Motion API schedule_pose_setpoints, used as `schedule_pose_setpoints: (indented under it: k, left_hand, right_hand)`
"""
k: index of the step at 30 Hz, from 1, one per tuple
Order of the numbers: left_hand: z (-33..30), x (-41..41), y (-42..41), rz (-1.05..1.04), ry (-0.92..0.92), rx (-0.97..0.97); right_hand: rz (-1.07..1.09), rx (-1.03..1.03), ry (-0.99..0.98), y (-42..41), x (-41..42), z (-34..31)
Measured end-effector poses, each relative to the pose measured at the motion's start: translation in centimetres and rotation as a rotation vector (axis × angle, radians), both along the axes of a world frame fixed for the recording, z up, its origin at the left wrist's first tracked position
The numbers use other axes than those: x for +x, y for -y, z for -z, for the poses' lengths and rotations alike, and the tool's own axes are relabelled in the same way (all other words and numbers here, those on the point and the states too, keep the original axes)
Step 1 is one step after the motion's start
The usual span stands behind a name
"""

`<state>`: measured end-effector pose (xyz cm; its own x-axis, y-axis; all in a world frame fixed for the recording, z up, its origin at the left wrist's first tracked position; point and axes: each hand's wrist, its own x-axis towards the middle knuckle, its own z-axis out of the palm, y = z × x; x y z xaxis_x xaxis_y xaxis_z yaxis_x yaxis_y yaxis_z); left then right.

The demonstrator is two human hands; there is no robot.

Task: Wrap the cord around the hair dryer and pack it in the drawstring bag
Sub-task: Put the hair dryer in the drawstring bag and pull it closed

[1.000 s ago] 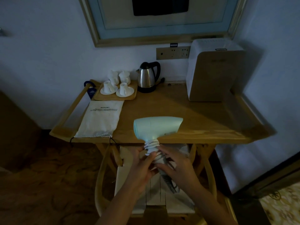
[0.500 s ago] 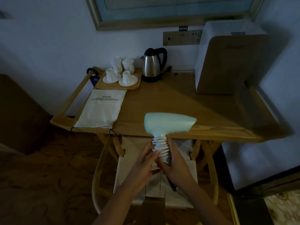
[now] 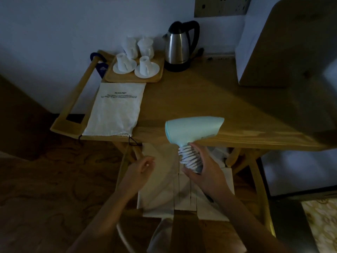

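A pale mint hair dryer [image 3: 193,128] is held upright just in front of the table's near edge, nozzle pointing right. Its white cord [image 3: 187,156] is coiled tightly around the handle. My right hand [image 3: 206,170] grips the wrapped handle from the right and below. My left hand [image 3: 140,168] hangs free to the left of the dryer, fingers loosely curled, holding nothing. The white drawstring bag [image 3: 114,110] lies flat on the left part of the wooden table [image 3: 209,103], its mouth and dark strings at the near edge.
At the back left a wooden tray [image 3: 134,78] carries white cups and saucers. A steel kettle [image 3: 177,46] stands beside it. A large white and tan box [image 3: 284,44] fills the right. A chair with a white cushion [image 3: 184,194] sits below my hands.
My left hand has let go of the cord and moved left, away from the handle. The right hand alone now holds the dryer. The camera has moved closer to the table.
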<state>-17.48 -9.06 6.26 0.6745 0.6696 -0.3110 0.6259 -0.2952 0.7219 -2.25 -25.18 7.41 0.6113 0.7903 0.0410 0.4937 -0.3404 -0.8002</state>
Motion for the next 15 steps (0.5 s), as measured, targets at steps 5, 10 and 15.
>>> schedule_pose_setpoints:
  k: [5, 10, 15]
  left_hand:
    - [1.2, -1.0, -10.7, 0.04, -0.144, 0.364]
    - [5.0, 0.7, -20.8, 0.066, -0.237, 0.547]
    - [8.8, 3.5, -25.2, 0.189, -0.497, 0.655]
  right_hand:
    - [0.04, -0.104, 0.055, -3.5, 1.0, 1.8]
    - [0.086, -0.134, 0.034, -5.9, 1.8, 3.9]
    - [0.128, -0.115, -0.026, -6.9, 3.0, 6.2]
